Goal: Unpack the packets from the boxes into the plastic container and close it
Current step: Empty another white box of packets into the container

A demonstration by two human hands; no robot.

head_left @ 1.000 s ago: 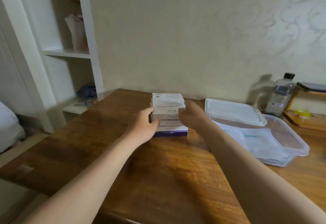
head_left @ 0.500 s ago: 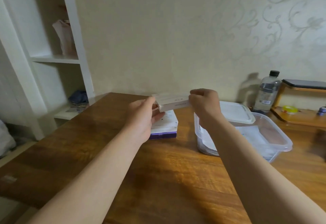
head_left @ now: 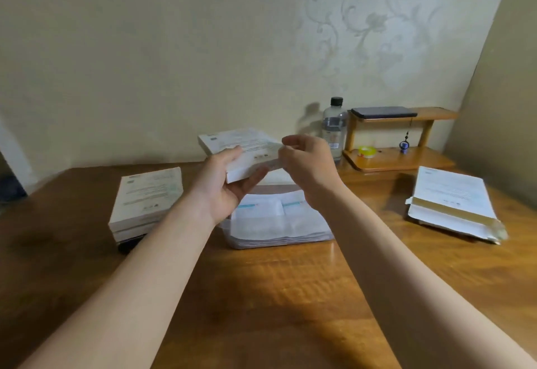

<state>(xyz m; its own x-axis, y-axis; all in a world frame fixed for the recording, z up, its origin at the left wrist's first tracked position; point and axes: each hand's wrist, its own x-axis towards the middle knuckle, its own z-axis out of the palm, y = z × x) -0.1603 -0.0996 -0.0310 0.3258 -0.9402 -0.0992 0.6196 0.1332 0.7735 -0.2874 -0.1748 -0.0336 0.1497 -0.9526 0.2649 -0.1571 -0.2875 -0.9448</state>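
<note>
My left hand (head_left: 225, 188) grips a flat white box (head_left: 238, 149) from below, held in the air over the clear plastic container (head_left: 279, 236). My right hand (head_left: 308, 169) pinches the box's near right end flap. The container sits on the wooden table (head_left: 276, 296) under both hands and holds a layer of white packets (head_left: 261, 213). Its lid lies behind it, mostly hidden by my hands. A stack of closed white boxes (head_left: 148, 198) stands to the left of the container.
A flattened, torn-open box (head_left: 453, 203) lies at the right of the table. Against the wall stand a clear bottle (head_left: 334, 127) and a small wooden shelf (head_left: 398, 159) with a dark phone, a tape roll and a blue charm.
I lifted the top box off the stack and carried it right, over the container. My view turned right. My right hand shifted to pinch the box's end flap.
</note>
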